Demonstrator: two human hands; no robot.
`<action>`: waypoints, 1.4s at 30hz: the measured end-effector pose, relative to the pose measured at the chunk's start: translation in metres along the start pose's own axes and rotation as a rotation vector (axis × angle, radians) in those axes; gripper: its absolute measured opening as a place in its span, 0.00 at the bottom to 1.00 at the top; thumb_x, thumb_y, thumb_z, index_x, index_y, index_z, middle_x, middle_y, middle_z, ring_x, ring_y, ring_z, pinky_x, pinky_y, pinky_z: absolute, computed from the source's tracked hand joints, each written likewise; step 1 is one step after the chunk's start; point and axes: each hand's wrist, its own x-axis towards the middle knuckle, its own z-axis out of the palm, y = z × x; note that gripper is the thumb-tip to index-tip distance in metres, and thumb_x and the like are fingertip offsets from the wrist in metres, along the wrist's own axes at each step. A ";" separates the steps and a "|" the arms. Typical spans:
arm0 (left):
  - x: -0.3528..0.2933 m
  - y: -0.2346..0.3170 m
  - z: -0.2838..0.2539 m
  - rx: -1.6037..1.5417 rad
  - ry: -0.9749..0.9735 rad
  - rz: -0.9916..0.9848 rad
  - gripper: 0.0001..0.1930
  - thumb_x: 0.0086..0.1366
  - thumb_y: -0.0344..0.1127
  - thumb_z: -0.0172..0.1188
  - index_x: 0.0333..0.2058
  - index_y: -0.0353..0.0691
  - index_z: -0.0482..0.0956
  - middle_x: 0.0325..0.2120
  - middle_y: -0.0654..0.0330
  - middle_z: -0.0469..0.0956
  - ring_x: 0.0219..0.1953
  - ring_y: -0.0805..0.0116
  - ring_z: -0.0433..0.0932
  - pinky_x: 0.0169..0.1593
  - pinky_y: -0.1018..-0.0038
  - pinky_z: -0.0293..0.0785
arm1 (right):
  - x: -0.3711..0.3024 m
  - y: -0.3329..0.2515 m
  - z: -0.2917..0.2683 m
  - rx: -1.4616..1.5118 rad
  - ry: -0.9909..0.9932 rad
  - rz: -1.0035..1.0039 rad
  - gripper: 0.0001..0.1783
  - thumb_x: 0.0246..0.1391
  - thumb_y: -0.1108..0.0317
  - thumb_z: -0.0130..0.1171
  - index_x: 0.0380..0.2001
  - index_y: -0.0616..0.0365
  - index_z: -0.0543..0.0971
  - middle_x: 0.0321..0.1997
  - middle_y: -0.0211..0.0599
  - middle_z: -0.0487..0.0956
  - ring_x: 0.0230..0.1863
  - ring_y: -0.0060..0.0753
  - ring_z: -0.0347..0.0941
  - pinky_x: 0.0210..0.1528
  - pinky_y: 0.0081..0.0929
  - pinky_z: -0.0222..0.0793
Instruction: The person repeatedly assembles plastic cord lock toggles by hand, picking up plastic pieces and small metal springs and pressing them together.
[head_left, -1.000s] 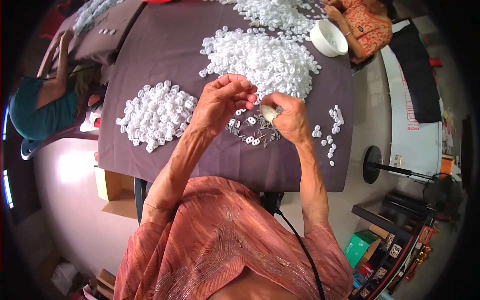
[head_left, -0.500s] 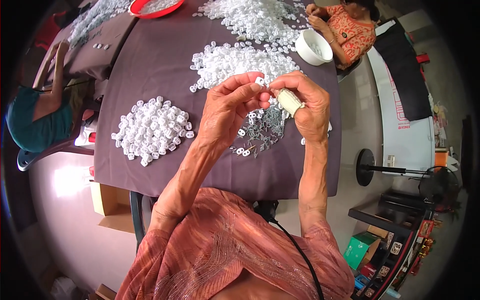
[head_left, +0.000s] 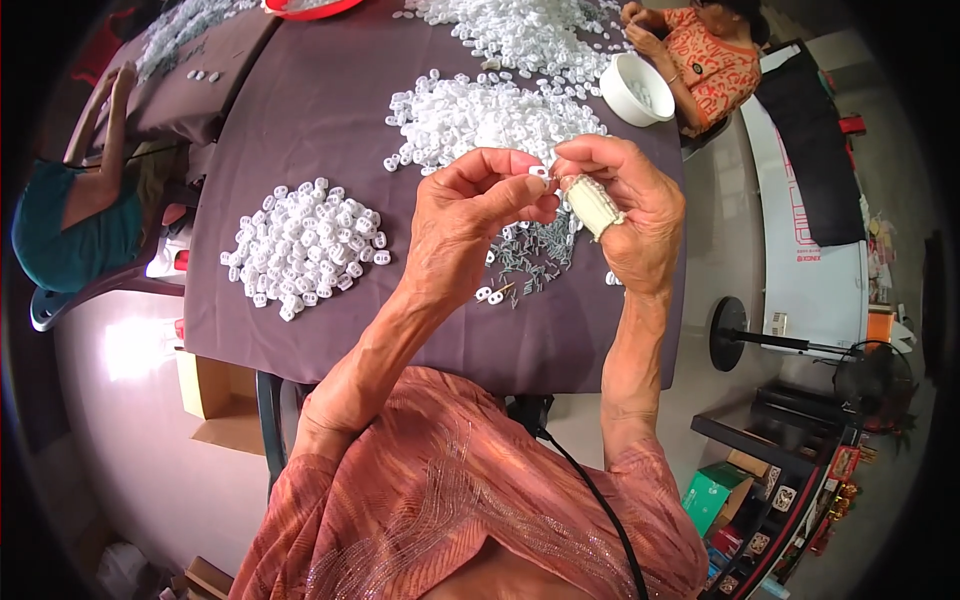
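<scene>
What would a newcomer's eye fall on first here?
Probably the left hand, pinching a small white piece near the centre, and the right hand beside it, with a cream cover on its thumb. The large heap of white pieces beyond them stands out, and a smaller pile lies to their left.

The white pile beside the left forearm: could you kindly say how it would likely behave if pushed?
The white pile would probably spread rather than shift as one, since its pieces lie loosely heaped. Single pieces may slide more than roll, given their oblong shape. Each is probably light, being so small.
</scene>
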 end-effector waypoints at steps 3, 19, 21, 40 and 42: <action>-0.001 0.000 0.000 0.026 -0.001 0.017 0.07 0.53 0.26 0.58 0.32 0.30 0.74 0.25 0.58 0.76 0.28 0.72 0.76 0.35 0.77 0.73 | 0.000 0.000 0.000 -0.015 -0.008 -0.012 0.15 0.40 0.83 0.53 0.35 0.60 0.75 0.29 0.32 0.77 0.30 0.21 0.73 0.34 0.18 0.70; -0.002 -0.004 -0.002 0.038 0.018 0.032 0.08 0.53 0.26 0.58 0.33 0.29 0.73 0.25 0.56 0.76 0.27 0.71 0.76 0.35 0.77 0.72 | 0.002 -0.011 0.002 -0.260 -0.037 -0.098 0.18 0.37 0.84 0.55 0.35 0.54 0.75 0.28 0.33 0.77 0.27 0.25 0.74 0.28 0.20 0.70; -0.003 -0.004 0.000 0.043 0.028 0.051 0.09 0.53 0.26 0.58 0.33 0.29 0.73 0.24 0.56 0.76 0.27 0.71 0.76 0.34 0.77 0.73 | 0.003 -0.015 0.003 -0.292 -0.047 -0.129 0.18 0.37 0.84 0.56 0.36 0.56 0.76 0.28 0.33 0.77 0.30 0.24 0.74 0.31 0.19 0.69; 0.013 -0.001 -0.023 -0.129 0.084 0.017 0.10 0.58 0.25 0.51 0.38 0.27 0.70 0.30 0.51 0.75 0.32 0.64 0.76 0.40 0.71 0.76 | -0.004 0.043 0.011 0.118 -0.060 0.229 0.11 0.47 0.81 0.47 0.35 0.65 0.75 0.30 0.35 0.76 0.32 0.22 0.72 0.38 0.17 0.68; 0.016 0.002 -0.029 -0.114 0.079 0.007 0.10 0.58 0.25 0.51 0.39 0.27 0.70 0.30 0.51 0.75 0.32 0.64 0.77 0.40 0.71 0.76 | -0.019 0.069 0.023 -0.001 -0.097 0.395 0.09 0.47 0.80 0.48 0.31 0.61 0.77 0.26 0.29 0.76 0.31 0.19 0.72 0.33 0.17 0.67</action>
